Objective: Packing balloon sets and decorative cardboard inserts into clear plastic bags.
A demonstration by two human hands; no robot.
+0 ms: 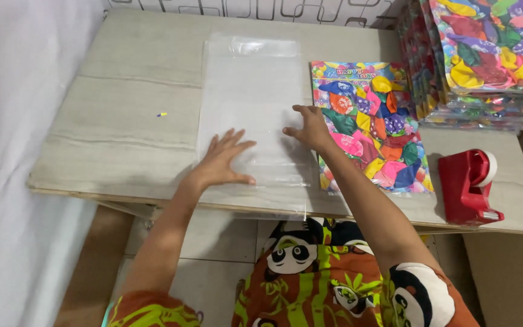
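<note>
A stack of clear plastic bags (250,91) lies flat on the low wooden table (122,121). My left hand (222,160) rests palm-down on the near part of the stack, fingers spread. My right hand (310,127) presses on the stack's right edge, fingers apart, next to a flat pack of colourful balloons (370,130) lying beside the bags. Neither hand grips anything.
A tall pile of similar balloon packs (485,54) stands at the back right corner. A red tape dispenser (468,184) sits near the table's right front edge. A tiny yellow-blue scrap (162,114) lies on the left. A white wall runs along the left side.
</note>
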